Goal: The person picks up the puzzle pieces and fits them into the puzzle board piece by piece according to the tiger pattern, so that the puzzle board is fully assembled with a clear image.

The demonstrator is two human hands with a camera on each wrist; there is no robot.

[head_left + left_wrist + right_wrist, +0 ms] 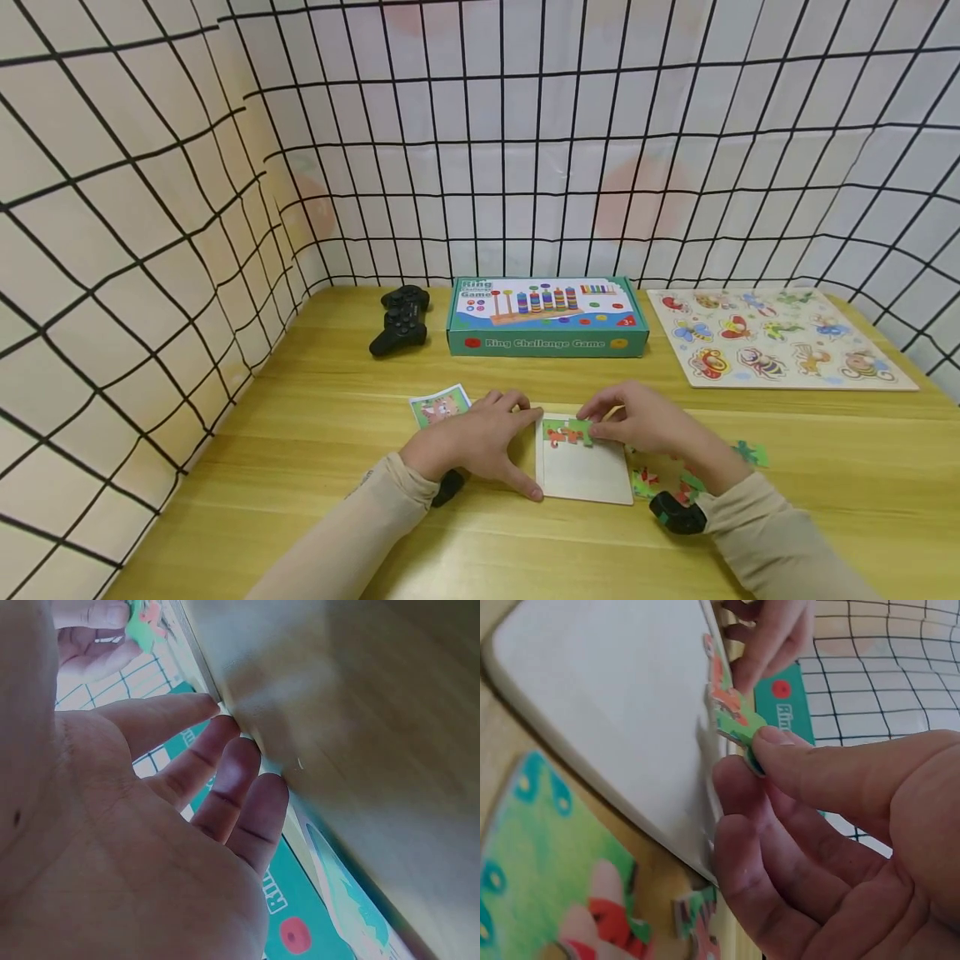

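On the table lies a white wooden puzzle board (585, 477). My left hand (483, 437) rests at its left side, with the index fingertip and thumb tip against the edge. In the left wrist view the fingers of that hand (232, 791) are extended, their tips on the table. My right hand (648, 423) pinches a green jigsaw piece (742, 729) between thumb and index finger over the board's top edge. Left of it, a green and orange jigsaw piece (553, 432) sits in the top left corner of the board, right beside the pinched one.
Several loose jigsaw pieces (645, 482) lie right of the board, partly hidden by my right forearm. A picture card (441, 406) is behind my left hand. Further back are a black game controller (403, 319), a Ring Challenge Game box (547, 318) and an insect puzzle board (780, 340).
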